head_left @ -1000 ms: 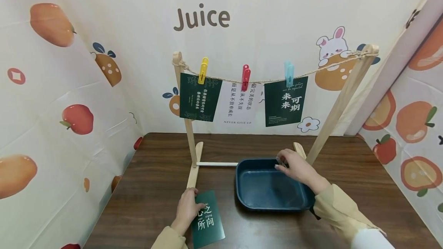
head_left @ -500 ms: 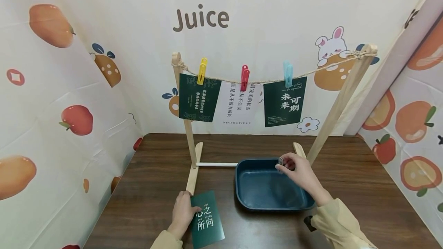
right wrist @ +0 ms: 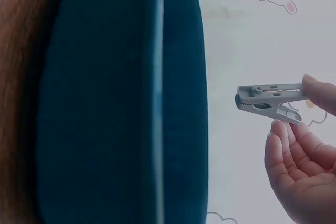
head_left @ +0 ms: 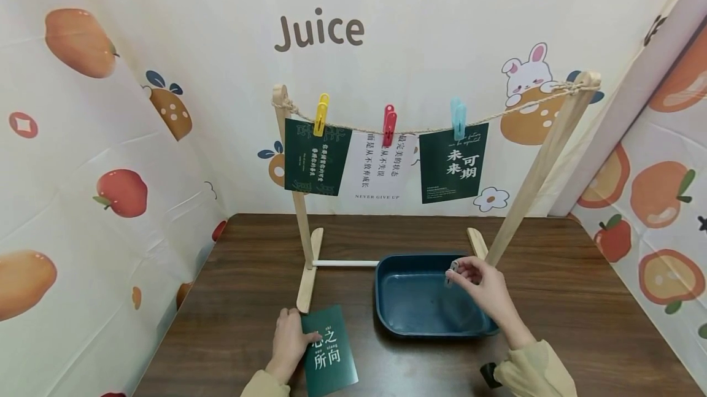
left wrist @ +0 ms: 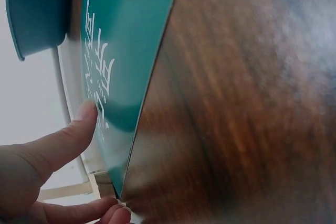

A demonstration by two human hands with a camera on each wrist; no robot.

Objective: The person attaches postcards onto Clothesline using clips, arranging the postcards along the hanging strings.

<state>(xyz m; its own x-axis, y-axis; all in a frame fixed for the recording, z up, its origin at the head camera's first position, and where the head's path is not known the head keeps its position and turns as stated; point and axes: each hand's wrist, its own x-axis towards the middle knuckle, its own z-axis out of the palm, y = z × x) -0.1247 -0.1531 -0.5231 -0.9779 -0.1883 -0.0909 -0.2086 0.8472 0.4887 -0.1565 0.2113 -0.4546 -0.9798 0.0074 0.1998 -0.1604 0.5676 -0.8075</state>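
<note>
My right hand (head_left: 488, 286) pinches a pale grey clothespin (right wrist: 273, 98) between thumb and fingertips, above the right part of the blue tray (head_left: 409, 328). The right wrist view shows the clothespin's handle ends squeezed, its mouth pointing away from the hand. A green card (head_left: 331, 367) with white lettering lies on the table at the front. My left hand (head_left: 289, 340) is at its left edge. The thumb reaches over the card's face, and the loosely bent fingers lie by its corner, as the left wrist view shows the green card (left wrist: 137, 30) close up.
Behind the tray stands a wooden frame (head_left: 525, 182) with a rope (head_left: 510, 111). Yellow (head_left: 321, 116), red (head_left: 389, 126) and blue (head_left: 458, 119) clothespins hold two green cards and a white card (head_left: 377, 170) on it. A white bar (head_left: 345, 263) joins the frame's feet.
My right hand has drawn back slightly toward me with the clothespin, which shows more plainly now. My left hand has slid a little left and nearer at the card's edge; the hanging cards stay put.
</note>
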